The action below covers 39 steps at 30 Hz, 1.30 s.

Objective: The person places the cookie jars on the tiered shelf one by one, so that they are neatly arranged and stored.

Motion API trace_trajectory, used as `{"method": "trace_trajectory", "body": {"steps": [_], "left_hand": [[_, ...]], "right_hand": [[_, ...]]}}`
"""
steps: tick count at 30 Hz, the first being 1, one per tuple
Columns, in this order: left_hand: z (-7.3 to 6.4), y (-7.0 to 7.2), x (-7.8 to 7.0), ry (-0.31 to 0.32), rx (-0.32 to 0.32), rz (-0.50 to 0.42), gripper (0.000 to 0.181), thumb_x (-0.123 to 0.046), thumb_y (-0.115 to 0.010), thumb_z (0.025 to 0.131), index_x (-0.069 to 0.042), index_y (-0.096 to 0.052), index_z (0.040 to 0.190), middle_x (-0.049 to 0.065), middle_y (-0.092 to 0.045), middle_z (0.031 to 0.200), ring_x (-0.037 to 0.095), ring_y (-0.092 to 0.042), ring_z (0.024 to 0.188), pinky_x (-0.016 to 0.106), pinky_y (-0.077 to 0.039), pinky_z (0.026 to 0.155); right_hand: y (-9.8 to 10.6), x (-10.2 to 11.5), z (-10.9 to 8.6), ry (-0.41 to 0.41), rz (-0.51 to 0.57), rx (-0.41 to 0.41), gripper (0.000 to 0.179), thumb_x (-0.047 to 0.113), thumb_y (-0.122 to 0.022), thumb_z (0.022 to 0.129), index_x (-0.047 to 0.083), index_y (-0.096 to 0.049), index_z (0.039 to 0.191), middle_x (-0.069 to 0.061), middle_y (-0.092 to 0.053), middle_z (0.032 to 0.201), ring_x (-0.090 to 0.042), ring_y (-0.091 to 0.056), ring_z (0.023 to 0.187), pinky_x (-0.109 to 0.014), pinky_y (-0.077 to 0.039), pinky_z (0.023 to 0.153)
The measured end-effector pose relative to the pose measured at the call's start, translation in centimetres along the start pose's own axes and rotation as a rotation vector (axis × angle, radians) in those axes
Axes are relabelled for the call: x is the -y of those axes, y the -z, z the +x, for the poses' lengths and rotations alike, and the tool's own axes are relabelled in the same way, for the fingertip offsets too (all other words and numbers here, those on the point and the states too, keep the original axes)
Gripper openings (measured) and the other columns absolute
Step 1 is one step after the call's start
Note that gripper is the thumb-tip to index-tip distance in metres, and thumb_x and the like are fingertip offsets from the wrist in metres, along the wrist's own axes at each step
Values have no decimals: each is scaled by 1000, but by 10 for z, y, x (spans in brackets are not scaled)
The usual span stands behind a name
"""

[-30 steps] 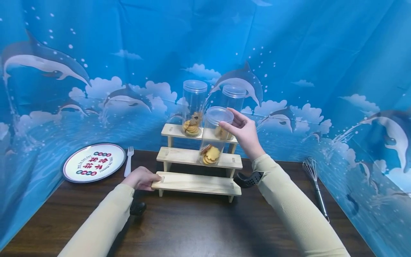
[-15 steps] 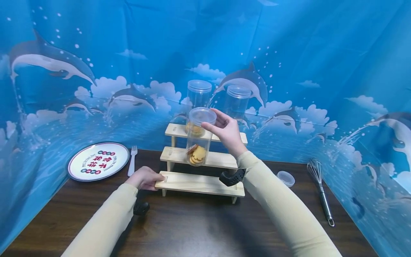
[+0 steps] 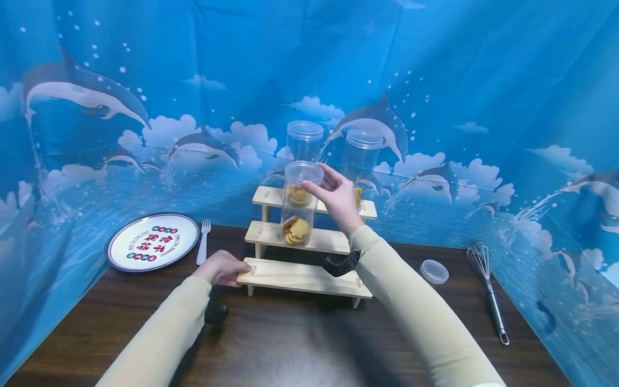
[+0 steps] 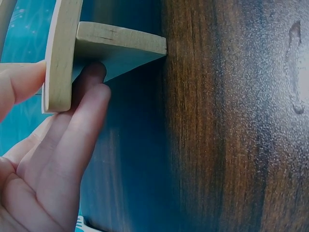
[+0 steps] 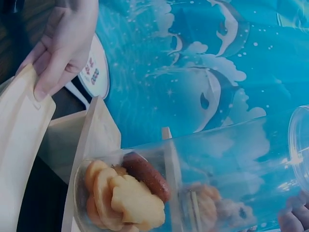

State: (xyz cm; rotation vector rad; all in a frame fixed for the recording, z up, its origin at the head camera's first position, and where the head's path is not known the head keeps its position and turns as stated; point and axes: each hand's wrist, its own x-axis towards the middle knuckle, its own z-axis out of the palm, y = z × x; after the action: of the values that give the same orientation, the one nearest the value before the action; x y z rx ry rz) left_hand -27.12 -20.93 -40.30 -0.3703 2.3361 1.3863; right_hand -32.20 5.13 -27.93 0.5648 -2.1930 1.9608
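Observation:
My left hand [image 3: 223, 269] pinches the left end of the lowest step of a three-tier wooden display stand [image 3: 302, 277]. In the left wrist view, its thumb is on the top face and its fingers are underneath. My right hand [image 3: 338, 199] holds a clear lidded jar [image 3: 301, 201] near its top, upright at the left part of the middle step. Whether its base touches the step is unclear. Pale cookies [image 5: 137, 203] and a reddish-brown sausage-shaped piece [image 5: 147, 175] lie inside. Two similar jars stand on the top step, a left jar [image 3: 304, 134] and a right jar [image 3: 362, 156].
A white plate [image 3: 153, 242] and a white fork [image 3: 203, 242] lie left of the stand. To the right are a small clear round lid or dish [image 3: 434, 272] and a whisk [image 3: 488, 290]. A dolphin-print curtain [image 3: 242, 70] hangs behind the dark wooden table [image 3: 290, 344].
My right hand has carried the jar left along the middle step, uncovering the small clear round piece on the table. My left hand has kept its hold on the lowest step.

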Motion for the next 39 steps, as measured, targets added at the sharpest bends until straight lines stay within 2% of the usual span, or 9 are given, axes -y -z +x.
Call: {"method": "trace_trajectory", "body": {"steps": [2, 10, 17, 22, 27, 33, 39], "left_hand": [[-1, -2, 0, -1, -16, 3, 43, -16, -68, 85, 16, -55, 111, 9, -65, 71, 13, -64, 59, 25, -58, 60], [-3, -3, 0, 3, -17, 4, 42, -16, -66, 87, 15, -56, 112, 6, -63, 69, 11, -62, 56, 22, -57, 58], [-2, -3, -1, 6, -21, 4, 41, -17, -66, 87, 15, -56, 111, 6, -61, 68, 11, -62, 55, 21, -56, 57], [0, -3, -1, 5, -26, 8, 41, -16, -66, 87, 15, -56, 111, 5, -61, 67, 10, -61, 55, 20, -56, 57], [-1, -4, 1, 6, -32, 4, 41, -16, -66, 86, 16, -56, 112, 5, -60, 67, 10, -61, 54, 21, -56, 57], [-3, -5, 0, 5, -40, -4, 40, -14, -66, 85, 16, -57, 110, 6, -60, 67, 11, -61, 55, 23, -57, 58], [-3, 0, -2, 8, -7, 1, 40, -16, -67, 86, 15, -57, 109, 8, -62, 70, 12, -64, 58, 22, -57, 59]], "right_hand": [[-1, -1, 0, -5, -2, -7, 68, 36, -75, 80, 17, -47, 139, -6, -52, 139, -17, -54, 123, -32, -45, 102], [-6, 27, -15, -13, -32, -3, 63, 23, -69, 87, 6, -42, 142, -14, -47, 142, -26, -50, 127, -34, -44, 103], [-4, 3, 0, 8, -44, 13, 68, 30, -71, 85, 13, -41, 144, -9, -45, 144, -21, -49, 127, -34, -43, 103], [-4, -2, 1, 20, -69, 24, 69, 37, -71, 84, 19, -42, 144, -6, -46, 144, -18, -50, 127, -34, -43, 104], [-1, -3, 0, 27, -97, 47, 71, 40, -70, 84, 18, -40, 144, -7, -46, 144, -18, -49, 127, -33, -43, 104], [11, -4, -2, 46, -62, 62, 70, 34, -70, 86, 14, -38, 145, -3, -43, 146, -14, -44, 131, -26, -41, 106], [29, -2, -12, 75, -30, 79, 64, 25, -70, 87, 8, -42, 142, -5, -49, 141, -14, -48, 129, -25, -43, 103]]}}
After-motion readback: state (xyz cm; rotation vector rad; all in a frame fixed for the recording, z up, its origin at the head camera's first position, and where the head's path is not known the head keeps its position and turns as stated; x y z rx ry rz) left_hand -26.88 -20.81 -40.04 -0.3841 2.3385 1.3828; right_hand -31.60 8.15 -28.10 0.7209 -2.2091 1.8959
